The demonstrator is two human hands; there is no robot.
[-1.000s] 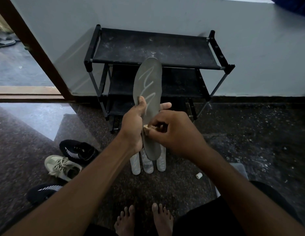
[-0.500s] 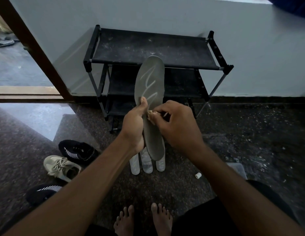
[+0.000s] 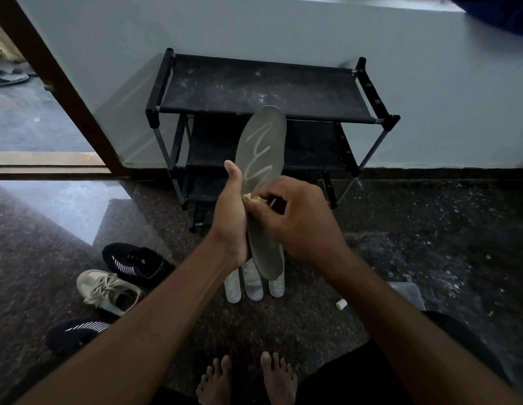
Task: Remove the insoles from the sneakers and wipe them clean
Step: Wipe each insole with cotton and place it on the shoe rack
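A dark speckled floor runs up to a pale wall, and a black three-shelf shoe rack stands against that wall, its top shelf dusty. On the floor at the left lie a black sneaker with white stripes, a beige sneaker just beside it, and a second black sneaker partly hidden by the left forearm. Held up in front of the rack is a grey insole with a pale wavy streak, toe end pointing up. The left hand is wrapped around its left edge, thumb raised along the face. The right hand pinches a small light cloth against the insole's middle. Three pale insoles lie side by side on the floor beneath. A small white scrap sits to the right of them
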